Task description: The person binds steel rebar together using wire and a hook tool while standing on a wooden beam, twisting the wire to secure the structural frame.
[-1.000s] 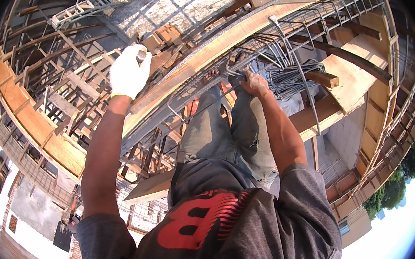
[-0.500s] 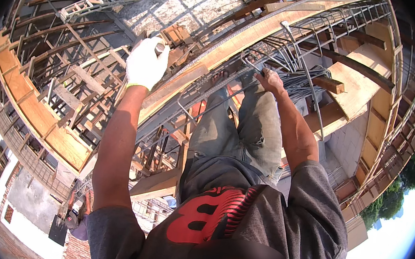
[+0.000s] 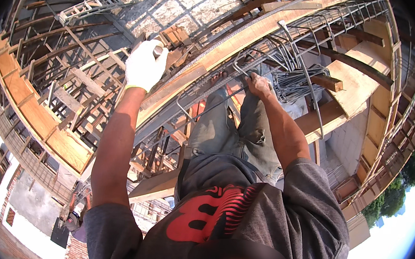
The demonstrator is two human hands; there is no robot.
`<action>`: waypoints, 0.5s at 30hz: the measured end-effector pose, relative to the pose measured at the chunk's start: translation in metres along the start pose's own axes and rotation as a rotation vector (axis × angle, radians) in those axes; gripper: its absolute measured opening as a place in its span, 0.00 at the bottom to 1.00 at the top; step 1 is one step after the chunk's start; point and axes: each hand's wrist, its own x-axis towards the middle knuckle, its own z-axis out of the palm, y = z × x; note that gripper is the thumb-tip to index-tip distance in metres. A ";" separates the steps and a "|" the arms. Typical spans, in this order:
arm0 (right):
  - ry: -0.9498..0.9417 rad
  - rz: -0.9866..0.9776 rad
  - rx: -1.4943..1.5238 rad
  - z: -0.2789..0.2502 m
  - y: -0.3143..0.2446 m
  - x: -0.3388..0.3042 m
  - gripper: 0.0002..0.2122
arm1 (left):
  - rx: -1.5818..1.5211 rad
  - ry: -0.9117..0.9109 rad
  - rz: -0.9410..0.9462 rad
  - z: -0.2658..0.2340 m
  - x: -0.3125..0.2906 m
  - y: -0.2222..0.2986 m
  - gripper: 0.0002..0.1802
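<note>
My left hand (image 3: 143,67), in a white glove, is closed around something with a round grey end (image 3: 158,51); the rest of it is hidden by the glove. It is held over the near side of a long wooden form board (image 3: 228,44). My bare right hand (image 3: 260,86) grips a bent steel stirrup (image 3: 238,65) above my right thigh. The stirrup lies against the long rebar cage (image 3: 326,33) that runs beside the board. A bundle of bent steel bars (image 3: 297,83) lies right of my right hand.
Timber scaffolding and formwork (image 3: 62,138) fill the left side. A ladder (image 3: 92,7) lies at the far left, with cut wood blocks (image 3: 175,35) nearer the middle. A plywood sheet (image 3: 360,69) lies to the right. Another person (image 3: 75,220) is at lower left.
My right hand has moved a little left and nearer, bringing the end of the stirrup left with it. My left hand stays almost where it was.
</note>
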 end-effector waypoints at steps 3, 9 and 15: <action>0.169 -0.027 0.084 0.011 0.003 -0.002 0.16 | -0.025 -0.004 0.010 0.000 0.000 -0.001 0.13; 0.121 -0.053 0.184 0.024 -0.008 0.012 0.18 | -0.005 0.041 0.080 -0.002 -0.002 0.002 0.12; -0.027 -0.149 0.183 0.065 0.005 0.003 0.20 | -0.030 -0.012 0.027 -0.005 -0.004 0.005 0.11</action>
